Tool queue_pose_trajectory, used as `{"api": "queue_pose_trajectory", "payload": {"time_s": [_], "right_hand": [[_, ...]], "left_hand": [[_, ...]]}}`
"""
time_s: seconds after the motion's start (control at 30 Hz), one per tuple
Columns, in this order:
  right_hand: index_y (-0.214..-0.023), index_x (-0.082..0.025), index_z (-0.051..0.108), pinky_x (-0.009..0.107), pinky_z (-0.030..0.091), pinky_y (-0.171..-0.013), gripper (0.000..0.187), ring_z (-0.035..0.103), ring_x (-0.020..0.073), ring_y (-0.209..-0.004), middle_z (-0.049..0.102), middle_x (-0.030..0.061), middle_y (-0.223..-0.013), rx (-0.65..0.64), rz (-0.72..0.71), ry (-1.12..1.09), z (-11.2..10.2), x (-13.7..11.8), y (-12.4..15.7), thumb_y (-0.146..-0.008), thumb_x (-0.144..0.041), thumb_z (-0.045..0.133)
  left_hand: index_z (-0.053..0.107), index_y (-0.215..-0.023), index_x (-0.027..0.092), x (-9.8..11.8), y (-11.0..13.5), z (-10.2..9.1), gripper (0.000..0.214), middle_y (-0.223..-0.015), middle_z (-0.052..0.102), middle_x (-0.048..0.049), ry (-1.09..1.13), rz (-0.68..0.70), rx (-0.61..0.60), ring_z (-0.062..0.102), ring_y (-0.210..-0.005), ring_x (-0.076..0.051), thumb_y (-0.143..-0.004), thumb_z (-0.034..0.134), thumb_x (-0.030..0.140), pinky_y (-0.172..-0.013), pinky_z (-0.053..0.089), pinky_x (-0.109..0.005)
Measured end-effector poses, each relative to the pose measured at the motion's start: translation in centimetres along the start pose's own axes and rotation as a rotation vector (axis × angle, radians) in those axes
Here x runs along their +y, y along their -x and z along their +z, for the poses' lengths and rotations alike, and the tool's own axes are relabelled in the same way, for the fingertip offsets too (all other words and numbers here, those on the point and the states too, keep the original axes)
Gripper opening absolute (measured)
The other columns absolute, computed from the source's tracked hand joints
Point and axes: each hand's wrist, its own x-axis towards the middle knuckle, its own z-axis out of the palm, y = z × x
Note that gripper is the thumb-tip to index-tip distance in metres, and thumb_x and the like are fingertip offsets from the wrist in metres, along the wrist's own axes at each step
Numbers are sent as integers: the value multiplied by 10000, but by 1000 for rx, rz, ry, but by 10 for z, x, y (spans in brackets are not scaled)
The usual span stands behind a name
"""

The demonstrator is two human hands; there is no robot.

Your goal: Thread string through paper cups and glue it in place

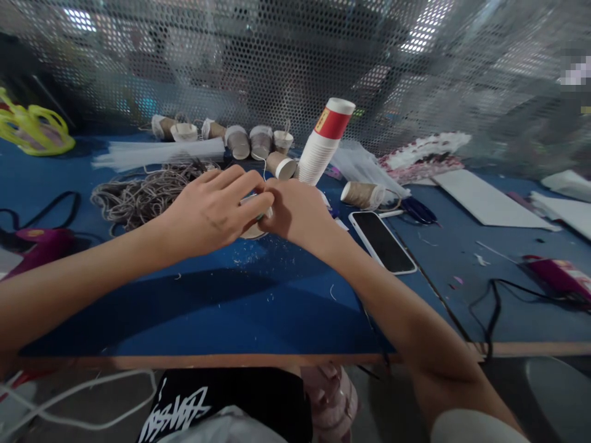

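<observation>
My left hand and my right hand meet over the middle of the blue table. Together they grip a small paper cup, mostly hidden by the fingers. The left fingers curl over its top; the right fingers pinch at its side. A thin string rises from between the hands. Behind them lies a pile of brown twine and a leaning stack of white paper cups with a red band.
Several twine-wrapped cups line the back by a perforated metal screen. A phone lies face up to the right, scissors beyond it. Glue guns with black cables sit at both sides; a yellow object is far left.
</observation>
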Motion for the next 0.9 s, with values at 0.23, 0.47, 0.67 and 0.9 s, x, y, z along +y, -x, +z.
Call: {"api": "queue_pose_trajectory", "payload": {"time_s": [0.23,0.47,0.67,0.9], "right_hand": [[-1109,-100,489,301,325,-590,360,623,246,-754,668,114,-834,-13,21,-20,-2,-4,3,-778,-229,551],[-1109,-111,481,299,304,-574,332,657,263,-757,681,112,-794,-17,10,-11,-2,-11,2,-790,-184,537],[-1107,-120,481,296,309,-580,291,667,246,-753,694,126,-806,10,27,-8,0,-19,5,-818,-98,450],[-1067,-93,566,297,293,-571,299,631,228,-712,693,130,-809,47,38,-23,4,-10,4,-798,-212,514]], "left_hand": [[644,-876,160,4,-3,-6,223,-908,712,-61,-225,69,22,619,-775,-198,-920,448,62,-641,468,-300],[640,-709,146,17,-5,-6,331,-703,627,-74,-298,87,16,549,-684,-186,-911,408,23,-616,411,-328],[645,-657,134,32,-6,-14,346,-628,585,-77,-323,-11,-54,536,-614,-201,-813,406,-63,-536,391,-329],[666,-808,146,16,-5,-16,278,-736,655,-72,-12,-149,-174,577,-661,-179,-847,412,39,-536,383,-270]]}}
